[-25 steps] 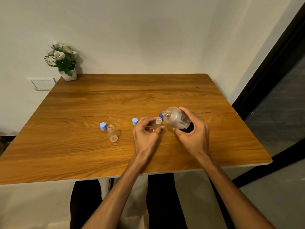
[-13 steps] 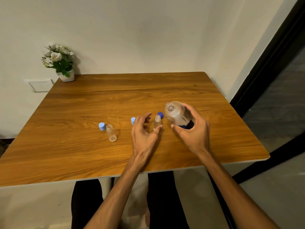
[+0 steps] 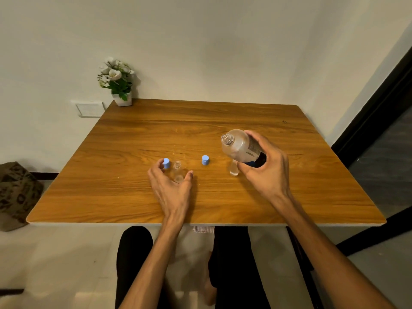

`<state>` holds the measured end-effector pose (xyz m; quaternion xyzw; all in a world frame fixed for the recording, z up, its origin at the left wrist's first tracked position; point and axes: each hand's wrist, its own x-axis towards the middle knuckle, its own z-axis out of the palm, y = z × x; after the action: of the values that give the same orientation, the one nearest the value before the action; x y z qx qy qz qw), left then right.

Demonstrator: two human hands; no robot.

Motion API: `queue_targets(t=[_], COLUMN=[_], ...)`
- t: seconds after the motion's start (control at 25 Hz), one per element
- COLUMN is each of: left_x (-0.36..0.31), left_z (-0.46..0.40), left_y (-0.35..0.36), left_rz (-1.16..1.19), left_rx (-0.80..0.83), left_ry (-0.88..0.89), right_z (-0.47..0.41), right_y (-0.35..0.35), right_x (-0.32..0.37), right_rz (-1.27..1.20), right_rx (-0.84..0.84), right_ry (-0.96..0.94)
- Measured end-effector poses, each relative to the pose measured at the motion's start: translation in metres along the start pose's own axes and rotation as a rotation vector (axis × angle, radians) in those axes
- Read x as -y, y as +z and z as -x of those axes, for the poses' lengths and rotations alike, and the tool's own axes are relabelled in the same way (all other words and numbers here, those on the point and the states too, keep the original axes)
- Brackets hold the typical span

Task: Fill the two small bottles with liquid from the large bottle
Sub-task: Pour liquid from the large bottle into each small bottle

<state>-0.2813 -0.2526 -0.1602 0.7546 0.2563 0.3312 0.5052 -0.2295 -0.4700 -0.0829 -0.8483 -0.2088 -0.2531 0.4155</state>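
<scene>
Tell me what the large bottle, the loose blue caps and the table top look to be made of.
Large bottle: probably clear plastic, glossy; the threaded neck is see-through and a printed label wraps it.
Blue caps: likely moulded plastic, matte, evenly pale blue.
Table top: wood or wood-look laminate, smooth satin; grain runs across it, and the pale front edge hints at laminate.

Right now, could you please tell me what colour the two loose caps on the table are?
Both caps are light blue, seen in the head view.
</scene>
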Motion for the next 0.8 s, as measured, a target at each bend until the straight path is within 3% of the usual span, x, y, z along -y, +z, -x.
queue_targets(t=[0.24, 0.48, 0.8], left_x=[0.006, -0.049, -0.085], left_z=[-0.006, 0.003, 0.009], left_y=[-0.009, -0.019, -0.022], left_rz=[0.056, 0.251, 0.406], left_rx=[0.070, 0.127, 0.165], left_ry=[-0.025, 0.227, 0.296], right_z=[-0.008, -0.025, -0.056], right_y=[0.009, -0.001, -0.028], right_x=[0.012, 0.016, 0.025], right_rz=[0.024, 0.134, 0.266], right_rx=[0.023, 0.018, -0.009], right_ry=[-0.053, -0.191, -0.408])
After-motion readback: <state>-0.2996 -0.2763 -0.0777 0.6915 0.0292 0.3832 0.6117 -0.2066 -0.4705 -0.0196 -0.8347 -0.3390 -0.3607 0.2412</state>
